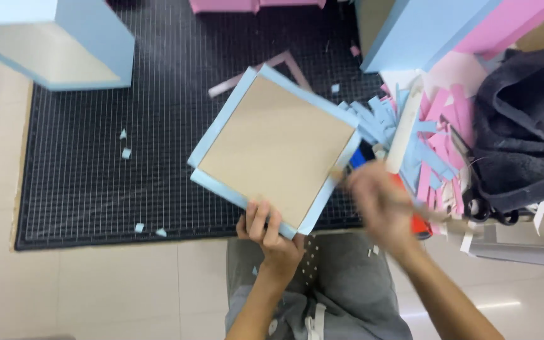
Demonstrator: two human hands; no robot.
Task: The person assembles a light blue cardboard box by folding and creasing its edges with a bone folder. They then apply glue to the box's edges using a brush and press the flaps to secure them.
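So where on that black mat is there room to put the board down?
The black grid mat is mostly bare in its middle and left, between the pale blue box and the board held by the left hand, with only tiny blue scraps. The right side is crowded: paper strips, a dark towel, and the blurred right hand.

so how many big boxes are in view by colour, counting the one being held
light blue boxes: 3 — the held box in the left hand, one top left, one top right
pink boxes: 2
total: 5
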